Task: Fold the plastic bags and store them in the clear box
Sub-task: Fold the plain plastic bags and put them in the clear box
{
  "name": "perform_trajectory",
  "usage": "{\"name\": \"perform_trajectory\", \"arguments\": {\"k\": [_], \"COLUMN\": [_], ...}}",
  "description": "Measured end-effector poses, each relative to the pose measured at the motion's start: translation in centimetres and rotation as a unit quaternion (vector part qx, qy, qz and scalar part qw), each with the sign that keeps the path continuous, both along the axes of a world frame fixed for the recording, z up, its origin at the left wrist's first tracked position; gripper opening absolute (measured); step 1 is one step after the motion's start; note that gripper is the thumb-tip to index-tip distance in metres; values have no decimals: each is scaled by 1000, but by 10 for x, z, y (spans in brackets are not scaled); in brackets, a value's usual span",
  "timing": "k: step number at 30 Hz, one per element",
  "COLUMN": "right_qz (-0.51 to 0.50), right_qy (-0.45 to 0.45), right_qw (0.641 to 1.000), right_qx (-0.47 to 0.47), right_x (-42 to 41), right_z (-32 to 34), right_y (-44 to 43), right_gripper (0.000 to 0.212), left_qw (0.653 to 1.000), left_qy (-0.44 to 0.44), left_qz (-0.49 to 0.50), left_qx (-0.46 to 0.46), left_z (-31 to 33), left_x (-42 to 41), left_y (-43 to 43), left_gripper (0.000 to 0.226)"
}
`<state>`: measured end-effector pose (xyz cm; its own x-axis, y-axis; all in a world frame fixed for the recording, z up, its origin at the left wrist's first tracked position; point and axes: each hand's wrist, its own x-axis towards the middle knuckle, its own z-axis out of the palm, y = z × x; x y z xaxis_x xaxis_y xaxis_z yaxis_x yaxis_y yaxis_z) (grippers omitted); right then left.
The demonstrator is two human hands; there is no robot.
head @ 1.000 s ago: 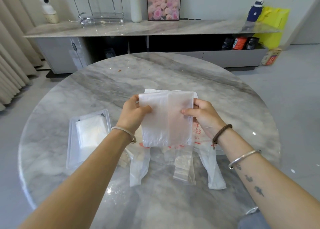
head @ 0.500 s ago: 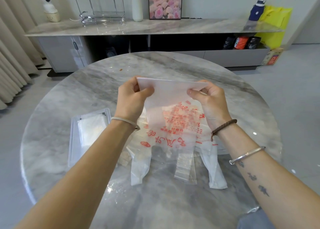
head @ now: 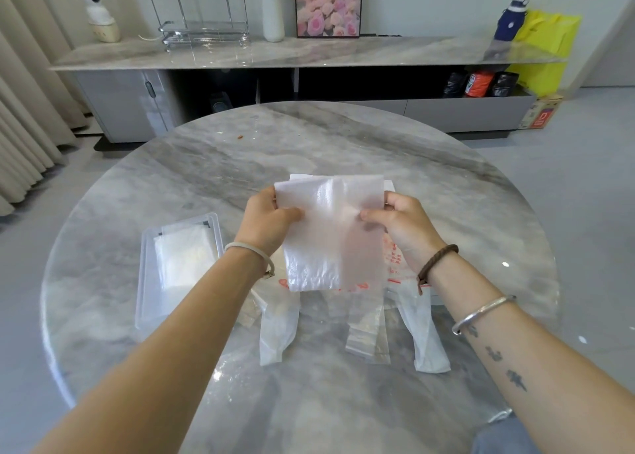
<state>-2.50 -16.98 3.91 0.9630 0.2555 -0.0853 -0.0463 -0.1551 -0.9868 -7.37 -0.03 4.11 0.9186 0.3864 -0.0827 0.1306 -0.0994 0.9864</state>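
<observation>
Pinching a folded white plastic bag at its side edges, left hand and right hand hold it up over the round marble table. Under it lie more bags, handles toward the person. Clear box sits left, folded bag inside.

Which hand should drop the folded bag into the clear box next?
Left, probably. The clear box sits just left of the left hand; the right hand pinches the folded bag on its far side and would have to cross over.
</observation>
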Motion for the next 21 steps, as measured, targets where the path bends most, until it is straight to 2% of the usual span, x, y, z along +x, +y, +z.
{"name": "perform_trajectory", "arguments": {"k": [3, 5, 6, 10, 13, 16, 18, 21], "right_qz": [-8, -11, -6, -13, -12, -10, -7, -14], "right_qy": [49, 79, 93, 140, 145, 130, 124, 131], "right_qw": [998, 996, 994, 983, 976, 970, 967, 965], "right_qx": [-29, -47, -60, -117, -161, -206, -221, -227], "right_x": [4, 9, 10, 12, 15, 15, 15, 17], "right_z": [-11, -20, -24, -42, -53, -55, -56, -56], "right_y": [0, -2, -2, -4, -5, -4, -3, -1], "right_gripper": [15, 3, 9, 12, 7, 6, 9, 10], "left_qw": [997, 993, 991, 971, 945, 928, 897, 818], "left_qy": [61, 107, 131, 189, 195, 199, 209, 239], "left_qz": [15, 7, -1, -45, -89, -150, -203, -292], "left_qx": [-32, -41, -30, 141, 245, 278, 333, 433], "left_z": [-8, -14, -17, -29, -30, -31, -33, -40], "left_x": [3, 4, 5, 3, -1, -6, -8, -15], "left_y": [2, 2, 1, 1, -1, -6, -13, -26], "left_gripper": [39, 42, 46, 61, 51, 41, 46, 89]}}
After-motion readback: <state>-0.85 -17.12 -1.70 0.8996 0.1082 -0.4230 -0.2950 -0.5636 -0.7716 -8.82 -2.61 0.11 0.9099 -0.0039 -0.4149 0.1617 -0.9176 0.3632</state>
